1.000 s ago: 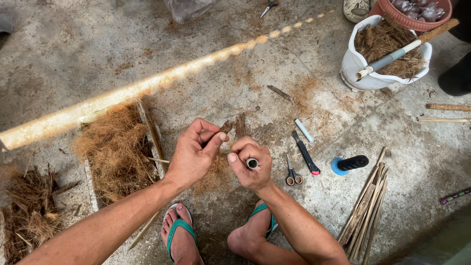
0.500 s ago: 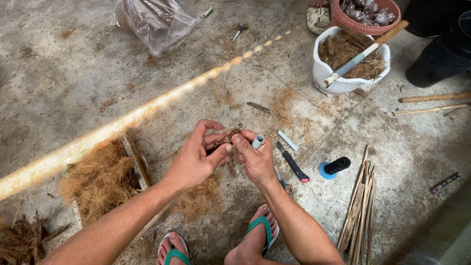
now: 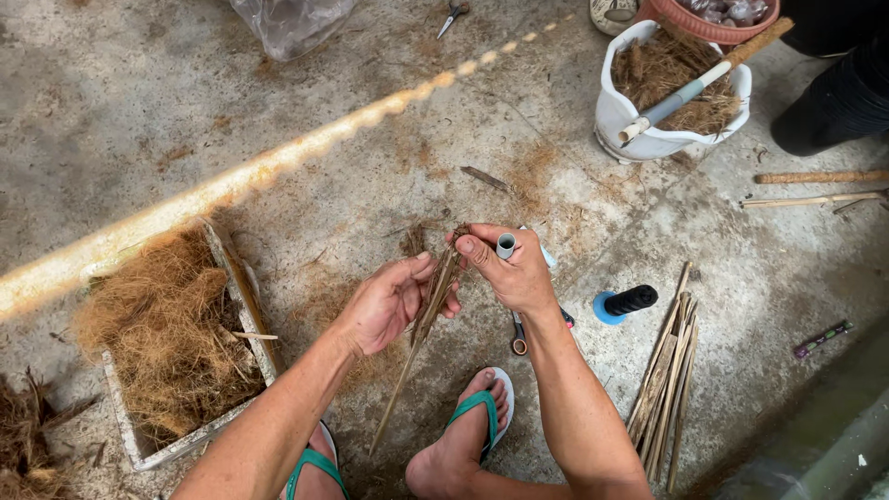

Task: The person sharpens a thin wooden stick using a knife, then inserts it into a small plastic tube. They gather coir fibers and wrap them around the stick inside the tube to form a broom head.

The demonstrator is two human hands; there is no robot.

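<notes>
My left hand (image 3: 384, 301) and right hand (image 3: 511, 270) both grip the stick (image 3: 428, 310). Right also pinches a small tube (image 3: 506, 245). Scissors (image 3: 519, 335) lie just under the stick's upper end

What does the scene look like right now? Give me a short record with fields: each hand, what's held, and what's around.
left hand: cradles a long thin stick wrapped in brown fibre
right hand: pinches the stick's top end; a small grey tube is held in its fingers
left of hands: tray of brown fibre
right of hands: black spool on blue base, bundle of sticks
under right hand: scissors
top right: white bucket of fibre
</notes>
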